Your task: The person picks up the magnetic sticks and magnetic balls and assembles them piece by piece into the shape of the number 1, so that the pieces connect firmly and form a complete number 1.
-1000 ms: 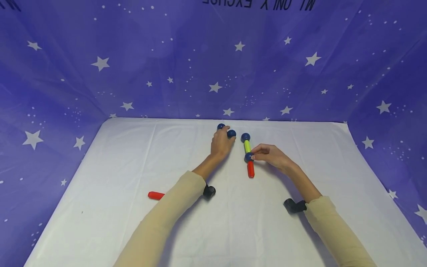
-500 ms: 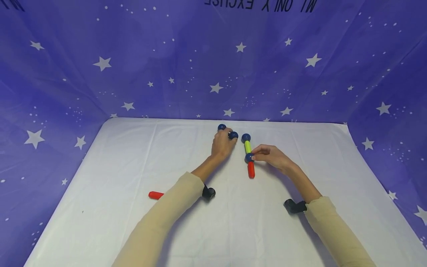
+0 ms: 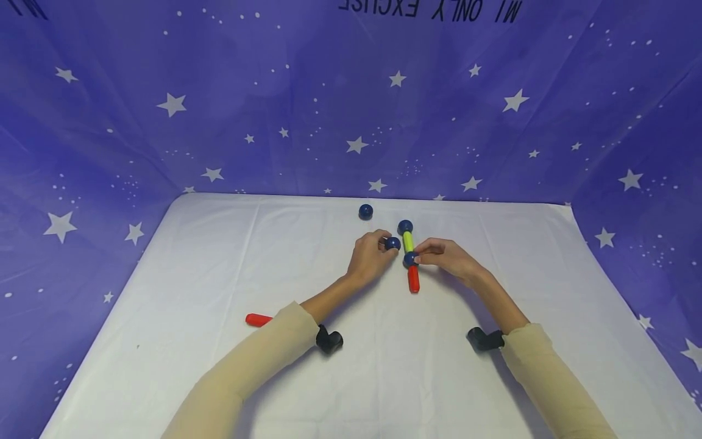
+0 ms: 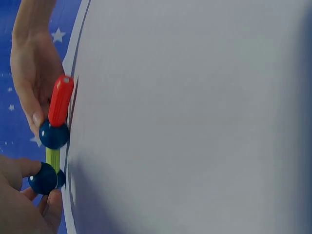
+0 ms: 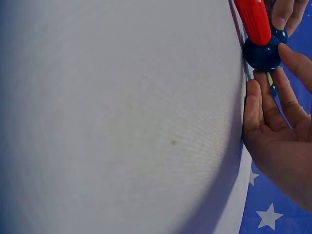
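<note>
Left hand (image 3: 373,259) grasping: thumb and fingertips pinch the held ball (image 3: 392,243), blue, at the tips. Right hand (image 3: 448,257) grasping too: thumb and fingers pinch the joint ball (image 3: 410,260), also blue, at the middle of a short chain just left of that hand. From the joint ball, yellow rod (image 3: 408,242) runs away from the person, beyond the right fingertips, and ends at the end ball (image 3: 405,227), blue. Red rod (image 3: 414,279) sticks out of the joint ball the opposite way, back toward the person, nearer than the right fingertips, far tip free. Held ball sits between left hand and yellow rod, just beside the rod; can't tell if touching. Loose ball (image 3: 365,211), blue, lies beyond the left hand, apart from its fingers. Second red rod (image 3: 258,319) lies well to the left of and nearer than the left hand, one end hidden by left sleeve (image 3: 258,360). Black wrist cameras, left one (image 3: 329,340) and right one (image 3: 484,339), jut from the cuffs behind the hands. Right sleeve (image 3: 556,378) beige as well. White cloth (image 3: 395,372) under everything; purple-blue star backdrop (image 3: 307,116) stands beyond both hands.
</note>
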`<state>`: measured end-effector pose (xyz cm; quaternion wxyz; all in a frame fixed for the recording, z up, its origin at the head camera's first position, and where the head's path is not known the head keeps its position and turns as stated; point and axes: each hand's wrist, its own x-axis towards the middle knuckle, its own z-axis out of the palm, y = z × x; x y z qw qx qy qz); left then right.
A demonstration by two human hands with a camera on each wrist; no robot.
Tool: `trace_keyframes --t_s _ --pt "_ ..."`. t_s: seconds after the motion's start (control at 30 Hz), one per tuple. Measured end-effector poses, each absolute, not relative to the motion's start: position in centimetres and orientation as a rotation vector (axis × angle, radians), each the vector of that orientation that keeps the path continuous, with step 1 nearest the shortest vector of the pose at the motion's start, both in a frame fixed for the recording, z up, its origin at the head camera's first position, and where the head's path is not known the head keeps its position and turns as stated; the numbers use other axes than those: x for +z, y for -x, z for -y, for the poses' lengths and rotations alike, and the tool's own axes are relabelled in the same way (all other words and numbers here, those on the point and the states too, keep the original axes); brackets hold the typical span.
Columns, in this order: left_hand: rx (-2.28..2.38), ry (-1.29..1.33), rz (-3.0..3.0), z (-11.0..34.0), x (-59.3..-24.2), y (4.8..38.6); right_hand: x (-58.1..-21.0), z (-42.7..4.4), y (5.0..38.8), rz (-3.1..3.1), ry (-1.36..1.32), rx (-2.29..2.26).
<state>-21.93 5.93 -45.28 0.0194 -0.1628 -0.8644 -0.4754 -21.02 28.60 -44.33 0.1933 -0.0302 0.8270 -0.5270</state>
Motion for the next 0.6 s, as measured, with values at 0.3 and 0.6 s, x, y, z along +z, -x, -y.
trace_keyframes --t_s 0.3,0.6 --pt "-1.586 0.586 2.686 -5.5 -45.3 19.4 -44.2 -28.7 21.0 -2.309 0.098 -1.485" --pt "-1.717 0.641 2.683 -5.4 -45.2 17.1 -44.4 -28.8 20.9 -2.294 0.115 -1.501"
